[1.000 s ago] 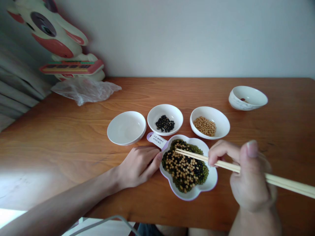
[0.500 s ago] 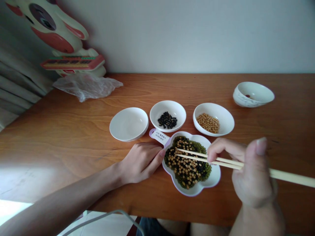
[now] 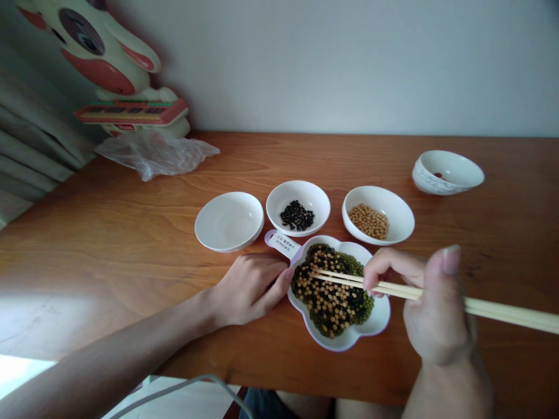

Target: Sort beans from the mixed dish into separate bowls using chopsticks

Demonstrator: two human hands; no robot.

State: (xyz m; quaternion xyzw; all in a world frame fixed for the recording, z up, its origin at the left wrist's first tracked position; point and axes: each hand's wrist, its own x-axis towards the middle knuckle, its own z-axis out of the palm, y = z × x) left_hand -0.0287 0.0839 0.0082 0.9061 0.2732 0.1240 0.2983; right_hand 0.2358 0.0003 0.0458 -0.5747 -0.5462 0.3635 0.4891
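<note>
My right hand (image 3: 432,297) is closed on a pair of pale chopsticks (image 3: 393,289). Their tips reach into mixed soybeans, black beans and green beans (image 3: 332,291), close together among the soybeans at the left; whether a bean is pinched I cannot tell. These beans lie in a white, flower-shaped dish (image 3: 379,317) with a purple rim and a labelled handle (image 3: 283,243). My left hand (image 3: 255,288) has its fingers curled and its thumb at the dish's left rim, by the handle. Behind the dish are a bowl of black beans (image 3: 317,215) and a bowl of soybeans (image 3: 399,218).
A white bowl with nothing visible in it (image 3: 229,221) stands left of the black-bean bowl. At the back right is a patterned bowl (image 3: 430,180) with small brown bits. A clear plastic bag (image 3: 152,154) and a cow-shaped toy keyboard (image 3: 131,110) sit at the back left.
The chopstick tips have drawn closer together, and my right hand has shifted slightly left. My left hand and the dish hold their place.
</note>
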